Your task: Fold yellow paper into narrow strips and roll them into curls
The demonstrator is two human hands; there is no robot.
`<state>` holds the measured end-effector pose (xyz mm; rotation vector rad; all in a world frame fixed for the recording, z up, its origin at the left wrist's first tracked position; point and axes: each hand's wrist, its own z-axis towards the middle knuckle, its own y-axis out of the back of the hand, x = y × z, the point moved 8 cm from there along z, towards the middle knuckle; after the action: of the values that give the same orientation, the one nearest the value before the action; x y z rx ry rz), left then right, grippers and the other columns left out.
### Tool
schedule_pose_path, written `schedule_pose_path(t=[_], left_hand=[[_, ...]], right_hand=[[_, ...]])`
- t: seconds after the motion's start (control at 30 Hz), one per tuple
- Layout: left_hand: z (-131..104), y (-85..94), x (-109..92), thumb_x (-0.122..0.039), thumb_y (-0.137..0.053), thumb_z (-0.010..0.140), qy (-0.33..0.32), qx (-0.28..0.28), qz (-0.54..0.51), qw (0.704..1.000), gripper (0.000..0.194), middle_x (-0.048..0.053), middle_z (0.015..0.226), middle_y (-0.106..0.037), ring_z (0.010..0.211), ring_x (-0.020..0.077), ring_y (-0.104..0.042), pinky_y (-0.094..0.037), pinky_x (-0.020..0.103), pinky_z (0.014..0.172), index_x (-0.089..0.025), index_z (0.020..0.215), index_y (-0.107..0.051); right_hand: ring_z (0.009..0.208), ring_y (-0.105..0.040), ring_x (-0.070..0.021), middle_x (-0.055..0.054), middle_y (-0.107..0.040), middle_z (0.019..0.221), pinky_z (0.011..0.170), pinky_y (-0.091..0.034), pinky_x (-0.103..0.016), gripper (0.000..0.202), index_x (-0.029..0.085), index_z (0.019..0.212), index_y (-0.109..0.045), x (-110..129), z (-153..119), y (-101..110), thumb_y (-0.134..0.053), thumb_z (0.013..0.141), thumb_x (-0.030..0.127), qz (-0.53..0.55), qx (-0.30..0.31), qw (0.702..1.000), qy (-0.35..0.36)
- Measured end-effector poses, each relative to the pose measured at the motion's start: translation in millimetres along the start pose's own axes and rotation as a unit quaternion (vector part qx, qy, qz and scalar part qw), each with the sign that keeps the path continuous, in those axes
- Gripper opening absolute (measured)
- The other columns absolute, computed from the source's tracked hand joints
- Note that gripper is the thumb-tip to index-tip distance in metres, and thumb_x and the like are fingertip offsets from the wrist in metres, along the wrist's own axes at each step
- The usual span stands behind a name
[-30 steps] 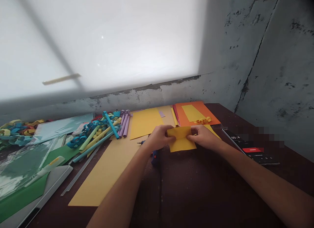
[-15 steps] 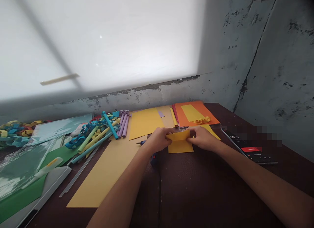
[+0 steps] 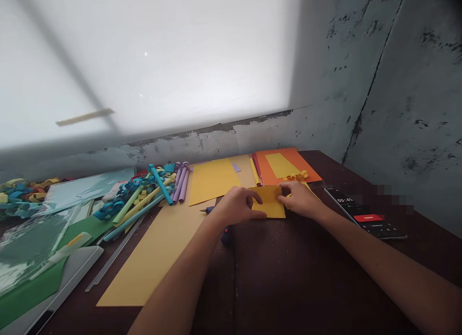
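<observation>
A small yellow piece of paper (image 3: 272,200) is held between my two hands above the dark table. My left hand (image 3: 240,204) grips its left side, thumb low and index finger higher on the sheet. At the upper right edge my right hand (image 3: 298,199) pinches the paper between thumb and fingers. Just left of my left hand, partly hidden by it, lies a glue gun (image 3: 225,236) with a dark blue body; its nozzle points left. Yellow paper curls (image 3: 298,176) rest beyond my right hand.
A phone (image 3: 364,212) showing a timer lies on the right. Orange paper (image 3: 306,166), a yellow sheet (image 3: 212,181) and a long tan sheet (image 3: 155,258) are spread behind and left. Rolled paper tubes (image 3: 182,183), paper curls and clear plastic (image 3: 32,234) crowd the left side.
The yellow paper was bent along a crease and now stands flatter, facing me. My left fingers have spread onto its face; my right hand stays on its upper right edge.
</observation>
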<state>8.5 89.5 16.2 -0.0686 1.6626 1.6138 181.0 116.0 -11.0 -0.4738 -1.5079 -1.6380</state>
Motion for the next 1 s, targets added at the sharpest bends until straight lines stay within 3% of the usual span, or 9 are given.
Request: schedule_pose_path(t=[0.13,0.4,0.57,0.7,0.87,1.0], left_hand=[[-1.2,-10.1,2.4,-0.036,-0.086,0.066,-0.003,0.056,0.024,0.998,0.036,-0.004,0.065,-0.061,0.060,0.0147,-0.056,-0.037,0.026,0.057,-0.024,0.098,-0.078],[0.0,-6.6,6.6,-0.033,-0.077,0.074,0.001,0.041,0.048,0.998,0.025,-0.003,0.066,-0.061,0.059,0.0140,-0.053,-0.035,0.026,0.056,-0.024,0.097,-0.080],[-1.0,-8.8,5.4,-0.032,-0.082,0.068,0.003,0.064,0.050,0.997,0.032,-0.002,0.066,-0.063,0.059,0.0140,-0.054,-0.035,0.025,0.056,-0.024,0.099,-0.081],[-1.2,-7.7,4.7,-0.034,-0.076,0.075,0.008,0.067,0.065,0.996,0.021,0.000,0.070,-0.065,0.060,0.0136,-0.054,-0.035,0.025,0.057,-0.024,0.093,-0.083],[-1.8,-8.7,5.2,-0.038,-0.083,0.068,0.021,0.079,0.073,0.994,0.036,-0.001,0.073,-0.066,0.064,0.0141,-0.056,-0.036,0.025,0.059,-0.024,0.101,-0.081],[-2.0,-8.9,2.8,-0.032,-0.078,0.072,0.009,0.081,0.089,0.993,0.027,-0.001,0.072,-0.066,0.064,0.0138,-0.055,-0.036,0.025,0.059,-0.024,0.097,-0.082]], right_hand=[[0.076,-0.067,-0.0196,-0.004,-0.077,0.085,0.064,-0.047,-0.028,0.015,0.019,0.082,-0.073,-0.6,0.6,1.1,-0.059,0.076,0.018,0.009,-0.006,1.000,-0.006],[0.079,-0.069,-0.0208,-0.005,-0.078,0.090,0.065,-0.048,-0.029,0.021,0.018,0.090,-0.076,-2.4,1.7,-6.3,-0.060,0.077,0.017,0.024,0.018,1.000,0.004],[0.085,-0.070,-0.0215,-0.006,-0.079,0.094,0.072,-0.050,-0.029,0.025,0.018,0.095,-0.077,-1.1,1.5,-8.1,-0.059,0.078,0.015,0.032,0.025,0.999,0.013],[0.084,-0.070,-0.0205,-0.005,-0.079,0.094,0.071,-0.049,-0.028,0.026,0.018,0.097,-0.077,-1.3,1.4,-9.4,-0.059,0.079,0.015,0.022,0.028,0.999,0.013],[0.086,-0.070,-0.0206,-0.005,-0.078,0.095,0.073,-0.049,-0.028,0.025,0.018,0.096,-0.077,-3.9,2.6,-10.6,-0.059,0.079,0.014,0.011,0.031,0.999,0.012],[0.086,-0.070,-0.0205,-0.004,-0.078,0.094,0.073,-0.049,-0.028,0.025,0.018,0.096,-0.077,-2.7,2.2,-10.9,-0.059,0.080,0.014,0.010,0.037,0.999,0.011]])
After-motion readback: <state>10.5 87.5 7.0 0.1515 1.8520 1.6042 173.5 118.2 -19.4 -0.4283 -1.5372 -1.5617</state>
